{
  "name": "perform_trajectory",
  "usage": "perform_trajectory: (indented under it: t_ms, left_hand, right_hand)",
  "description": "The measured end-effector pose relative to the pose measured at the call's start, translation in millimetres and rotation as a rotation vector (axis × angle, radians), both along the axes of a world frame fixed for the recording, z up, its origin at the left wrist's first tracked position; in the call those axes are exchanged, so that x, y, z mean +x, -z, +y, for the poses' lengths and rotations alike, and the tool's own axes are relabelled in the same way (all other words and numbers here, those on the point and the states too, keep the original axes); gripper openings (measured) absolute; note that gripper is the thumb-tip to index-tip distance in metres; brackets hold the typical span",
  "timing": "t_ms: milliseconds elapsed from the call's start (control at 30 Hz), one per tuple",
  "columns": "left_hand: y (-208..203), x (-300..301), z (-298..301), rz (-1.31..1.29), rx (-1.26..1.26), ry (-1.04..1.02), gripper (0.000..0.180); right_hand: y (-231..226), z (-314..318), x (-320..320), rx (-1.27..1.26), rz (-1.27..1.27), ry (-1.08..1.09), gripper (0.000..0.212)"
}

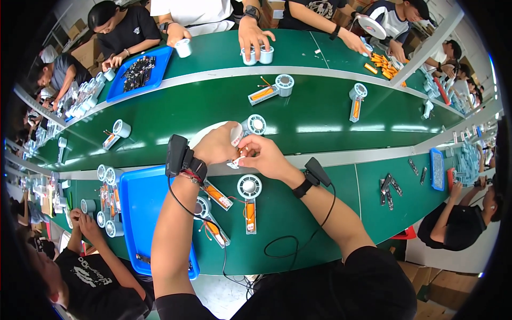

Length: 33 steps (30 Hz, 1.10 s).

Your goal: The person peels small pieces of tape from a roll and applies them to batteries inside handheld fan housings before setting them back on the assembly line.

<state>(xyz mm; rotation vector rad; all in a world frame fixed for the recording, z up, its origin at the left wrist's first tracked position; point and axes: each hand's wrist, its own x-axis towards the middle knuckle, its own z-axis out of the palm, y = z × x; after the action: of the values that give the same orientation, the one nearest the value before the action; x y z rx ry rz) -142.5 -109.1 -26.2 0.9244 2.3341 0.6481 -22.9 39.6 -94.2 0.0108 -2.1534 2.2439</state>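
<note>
In the middle, over the rail at the bench's far edge, my two hands work close together. My left hand is closed around the handle of a light-blue handheld fan, whose round head points away; its fingers hide most of the handle. Beside its thumb shows a white strip. My right hand pinches at the handle's end, near a small white piece; what its fingertips grip is hidden. A white disc lies partly behind my left hand. Nearer me, an open-handled fan shows its orange battery.
A blue tray stands left of my forearm, by a co-worker's hands. Several fans lie on the green belt beyond the rail. Dark strip-shaped parts lie to the right. A black cable loops from my right wrist.
</note>
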Motion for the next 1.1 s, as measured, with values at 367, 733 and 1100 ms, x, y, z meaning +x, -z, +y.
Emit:
perform_trajectory:
  t_ms: [367,733,1100]
  left_hand:
    - [8,-15,-20,-0.068,0.025,-0.040,0.088]
    - [1,-19,-38,-0.122,0.019,-0.168,0.082]
    - [-2,-14,-64,-0.120,0.082,-0.122,0.087]
  right_hand:
    - [-25,-18,-23,0.343,-0.029,-0.019,0.039]
    - [-29,-33,-42,0.402,0.033,-0.107,0.036]
    - [-11,-55,-49,0.528,0.378,0.034,0.034]
